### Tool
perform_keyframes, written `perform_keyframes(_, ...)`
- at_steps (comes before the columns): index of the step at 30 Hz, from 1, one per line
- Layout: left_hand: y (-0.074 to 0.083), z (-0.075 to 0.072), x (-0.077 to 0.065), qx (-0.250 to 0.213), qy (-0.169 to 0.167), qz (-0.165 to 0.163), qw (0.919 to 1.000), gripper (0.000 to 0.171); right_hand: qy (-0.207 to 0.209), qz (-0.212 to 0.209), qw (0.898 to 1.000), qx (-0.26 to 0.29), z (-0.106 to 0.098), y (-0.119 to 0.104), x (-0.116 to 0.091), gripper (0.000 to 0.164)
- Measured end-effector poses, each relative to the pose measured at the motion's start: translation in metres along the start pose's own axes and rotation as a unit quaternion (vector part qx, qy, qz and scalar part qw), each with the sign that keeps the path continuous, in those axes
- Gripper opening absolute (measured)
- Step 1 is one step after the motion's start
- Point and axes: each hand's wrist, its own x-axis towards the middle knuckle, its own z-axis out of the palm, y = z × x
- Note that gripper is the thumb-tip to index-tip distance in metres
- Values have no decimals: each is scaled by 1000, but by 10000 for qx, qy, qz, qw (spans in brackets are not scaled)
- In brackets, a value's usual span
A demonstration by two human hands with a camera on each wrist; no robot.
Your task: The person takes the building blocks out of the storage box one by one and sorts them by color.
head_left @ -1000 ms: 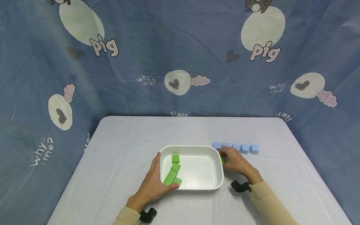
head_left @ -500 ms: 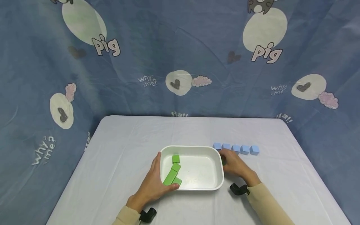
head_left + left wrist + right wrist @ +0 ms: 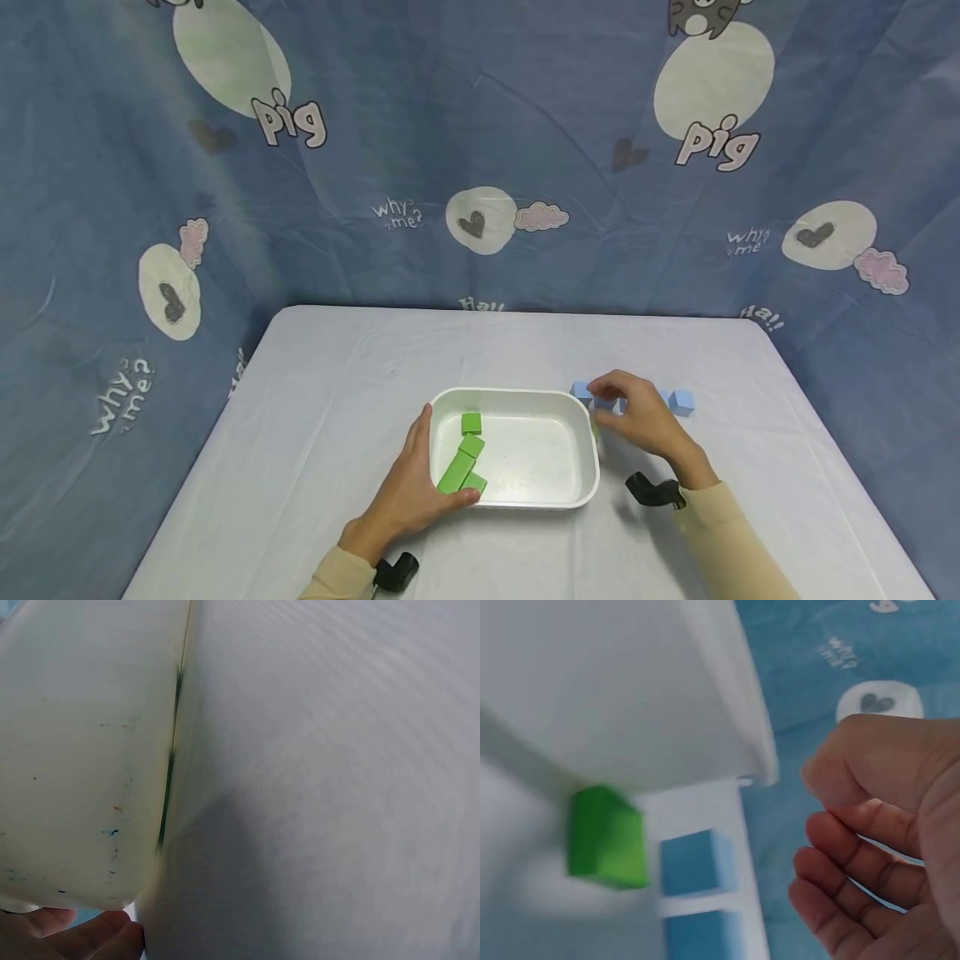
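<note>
right hand loosely curled, pinching nothing, off right end of white rectangular plastic tray; solid green cube just outside tray's right wall, tray-side of right hand, the nearer one; left hand grips tray's left end.

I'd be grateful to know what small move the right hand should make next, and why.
Probably move the right hand to the farthest green cube in the white tray: that hand appears to hold nothing, another green block sits just outside the tray, and the left hand grips the tray's left end.
</note>
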Motion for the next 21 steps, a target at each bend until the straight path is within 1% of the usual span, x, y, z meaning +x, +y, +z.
perform_keyframes(4, -2, 0, 2, 9, 12, 24, 10000, 144, 324, -304, 9990, -17, -5, -9, 9, 29)
perform_keyframes(7, -3, 1, 3, 30, 12, 34, 10000, 144, 433, -433, 9981, 5, -7, -15, 15, 28)
perform_keyframes(13, -2, 0, 5, 37, 6, 44, 10000, 144, 435, -501, 9977, 123, -7, -24, 22, 26)
perform_keyframes(16, 0, -2, 3, -2, -14, 1, 10000, 144, 422, -496, 9977, 199, -5, -29, 25, 26)
perform_keyframes(21, -1, -1, 0, -62, -31, -51, 10000, 144, 364, -429, 9979, 326, 1, -34, 28, 26)
